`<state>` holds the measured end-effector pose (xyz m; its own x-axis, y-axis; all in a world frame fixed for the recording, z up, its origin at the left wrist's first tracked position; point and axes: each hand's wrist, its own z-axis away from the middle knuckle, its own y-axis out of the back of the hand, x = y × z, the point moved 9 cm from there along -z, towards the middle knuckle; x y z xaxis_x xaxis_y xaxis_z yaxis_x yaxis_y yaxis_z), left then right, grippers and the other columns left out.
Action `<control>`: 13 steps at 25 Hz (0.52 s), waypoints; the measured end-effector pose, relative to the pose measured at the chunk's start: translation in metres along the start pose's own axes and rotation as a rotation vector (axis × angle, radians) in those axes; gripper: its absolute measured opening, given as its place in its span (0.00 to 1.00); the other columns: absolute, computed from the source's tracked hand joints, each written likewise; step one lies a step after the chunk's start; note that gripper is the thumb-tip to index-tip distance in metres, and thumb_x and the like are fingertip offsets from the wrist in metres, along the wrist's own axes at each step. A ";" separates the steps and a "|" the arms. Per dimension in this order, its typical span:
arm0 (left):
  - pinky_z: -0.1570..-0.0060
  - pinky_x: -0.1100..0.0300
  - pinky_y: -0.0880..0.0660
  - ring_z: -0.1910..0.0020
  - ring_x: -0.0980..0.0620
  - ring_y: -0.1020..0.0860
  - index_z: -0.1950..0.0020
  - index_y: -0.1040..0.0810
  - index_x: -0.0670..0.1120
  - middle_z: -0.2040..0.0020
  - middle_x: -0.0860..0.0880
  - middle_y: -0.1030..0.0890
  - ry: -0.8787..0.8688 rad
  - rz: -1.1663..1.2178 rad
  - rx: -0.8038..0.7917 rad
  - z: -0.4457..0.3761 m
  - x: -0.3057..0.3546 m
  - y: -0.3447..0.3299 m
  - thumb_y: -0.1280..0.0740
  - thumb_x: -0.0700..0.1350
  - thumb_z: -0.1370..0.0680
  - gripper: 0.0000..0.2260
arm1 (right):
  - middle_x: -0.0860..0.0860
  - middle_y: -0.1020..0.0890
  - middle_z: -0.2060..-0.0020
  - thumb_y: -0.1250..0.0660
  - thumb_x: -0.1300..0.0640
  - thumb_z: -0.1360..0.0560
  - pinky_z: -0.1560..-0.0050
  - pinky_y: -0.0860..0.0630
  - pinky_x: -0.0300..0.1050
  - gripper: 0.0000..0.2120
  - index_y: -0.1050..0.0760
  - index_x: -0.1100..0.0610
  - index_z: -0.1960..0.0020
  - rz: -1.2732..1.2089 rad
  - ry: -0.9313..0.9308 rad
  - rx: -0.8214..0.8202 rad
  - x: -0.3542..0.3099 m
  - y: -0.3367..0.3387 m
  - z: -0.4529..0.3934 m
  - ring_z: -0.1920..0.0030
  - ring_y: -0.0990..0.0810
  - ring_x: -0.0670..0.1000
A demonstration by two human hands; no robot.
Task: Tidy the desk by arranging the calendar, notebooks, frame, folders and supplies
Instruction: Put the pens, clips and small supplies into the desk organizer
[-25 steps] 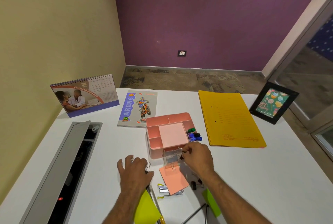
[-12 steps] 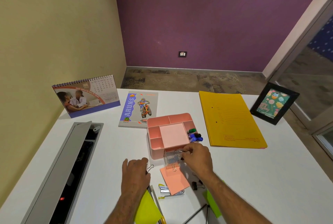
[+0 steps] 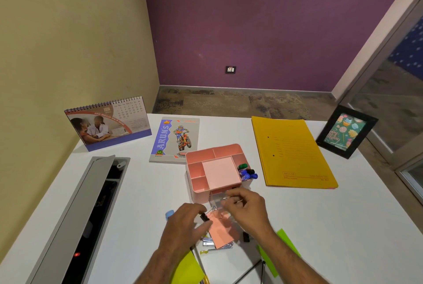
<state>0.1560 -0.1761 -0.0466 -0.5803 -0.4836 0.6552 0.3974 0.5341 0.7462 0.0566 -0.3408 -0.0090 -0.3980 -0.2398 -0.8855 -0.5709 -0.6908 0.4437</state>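
Note:
My left hand [image 3: 185, 224] pinches a black binder clip [image 3: 204, 217] just above the pink sticky pad [image 3: 220, 231]. My right hand [image 3: 248, 208] pinches the wire loop of another binder clip over the clear drawer [image 3: 215, 202], which is pulled out of the pink organizer [image 3: 194, 169]. Markers [image 3: 247, 172] lie in the organizer's right slot. The calendar [image 3: 107, 123] stands at the back left, with the notebook [image 3: 176, 139] flat beside it. Yellow folders [image 3: 293, 153] lie at the back right, next to the standing black frame [image 3: 346, 131].
An open grey cable tray [image 3: 91, 215] runs along the desk's left side. Near the front edge lie a stapler [image 3: 216, 244], a loose black clip [image 3: 246, 236], green sticky notes [image 3: 282, 250], pens [image 3: 248, 271] and a blue cap [image 3: 169, 214].
My left hand has lifted a black binder clip off the desk and carried it right, toward the clear drawer. My right hand has stayed at the drawer.

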 end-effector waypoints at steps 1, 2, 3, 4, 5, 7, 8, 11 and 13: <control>0.55 0.78 0.34 0.53 0.63 0.24 0.50 0.21 0.55 0.51 0.61 0.20 -0.009 0.036 0.010 0.001 0.006 0.000 0.26 0.55 0.30 0.11 | 0.43 0.16 0.60 0.23 0.55 0.33 0.55 0.22 0.35 0.11 0.20 0.42 0.55 0.013 -0.002 -0.072 0.001 -0.009 0.002 0.55 0.19 0.43; 0.55 0.77 0.32 0.54 0.63 0.24 0.51 0.20 0.55 0.52 0.61 0.19 -0.022 0.057 0.027 0.002 0.010 0.001 0.25 0.54 0.30 0.11 | 0.43 0.17 0.59 0.22 0.53 0.34 0.54 0.21 0.36 0.12 0.21 0.42 0.54 0.035 -0.012 -0.118 0.004 -0.015 0.004 0.55 0.19 0.42; 0.55 0.75 0.29 0.55 0.63 0.24 0.51 0.20 0.55 0.53 0.61 0.19 -0.036 0.061 0.040 0.003 0.011 0.002 0.25 0.54 0.30 0.10 | 0.43 0.17 0.59 0.22 0.52 0.34 0.53 0.20 0.39 0.12 0.20 0.43 0.54 0.047 -0.029 -0.139 0.007 -0.020 0.005 0.55 0.19 0.42; 0.56 0.72 0.26 0.55 0.63 0.23 0.52 0.20 0.55 0.54 0.62 0.19 -0.049 0.067 0.048 0.006 0.012 0.001 0.26 0.54 0.30 0.09 | 0.43 0.17 0.59 0.21 0.51 0.35 0.52 0.19 0.43 0.12 0.19 0.46 0.53 0.048 -0.057 -0.144 0.011 -0.023 0.006 0.55 0.18 0.43; 0.55 0.71 0.25 0.55 0.64 0.23 0.52 0.20 0.54 0.55 0.62 0.19 -0.040 0.085 0.052 0.009 0.011 0.002 0.26 0.54 0.29 0.09 | 0.44 0.17 0.59 0.21 0.51 0.36 0.53 0.18 0.47 0.13 0.18 0.48 0.53 0.026 -0.087 -0.136 0.014 -0.024 0.007 0.56 0.18 0.45; 0.55 0.76 0.27 0.53 0.66 0.24 0.52 0.20 0.53 0.54 0.61 0.19 -0.023 0.130 0.063 0.014 0.010 0.005 0.27 0.55 0.28 0.09 | 0.46 0.18 0.58 0.21 0.52 0.37 0.58 0.16 0.51 0.14 0.17 0.50 0.53 -0.036 -0.128 -0.103 0.018 -0.023 0.007 0.56 0.17 0.47; 0.55 0.78 0.29 0.52 0.68 0.25 0.51 0.19 0.53 0.54 0.61 0.19 -0.028 0.149 0.079 0.016 0.011 0.006 0.29 0.57 0.28 0.11 | 0.47 0.17 0.57 0.21 0.54 0.37 0.61 0.16 0.50 0.13 0.17 0.52 0.53 -0.072 -0.134 -0.092 0.017 -0.023 0.008 0.57 0.17 0.48; 0.52 0.77 0.29 0.51 0.66 0.25 0.50 0.20 0.55 0.52 0.60 0.18 -0.079 0.188 0.121 0.014 0.020 0.008 0.33 0.62 0.27 0.14 | 0.55 0.16 0.58 0.22 0.61 0.34 0.65 0.17 0.47 0.09 0.16 0.54 0.55 -0.170 -0.154 -0.115 0.014 -0.026 0.008 0.62 0.15 0.54; 0.51 0.74 0.28 0.51 0.66 0.24 0.48 0.23 0.58 0.51 0.62 0.20 -0.131 0.195 0.148 0.009 0.029 0.009 0.32 0.58 0.26 0.09 | 0.60 0.16 0.61 0.24 0.65 0.33 0.63 0.16 0.54 0.08 0.16 0.55 0.56 -0.250 -0.191 -0.145 0.015 -0.027 0.007 0.65 0.15 0.59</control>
<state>0.1363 -0.1789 -0.0218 -0.5936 -0.2728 0.7571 0.4083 0.7086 0.5755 0.0612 -0.3210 -0.0338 -0.3939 0.0719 -0.9163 -0.5650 -0.8053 0.1797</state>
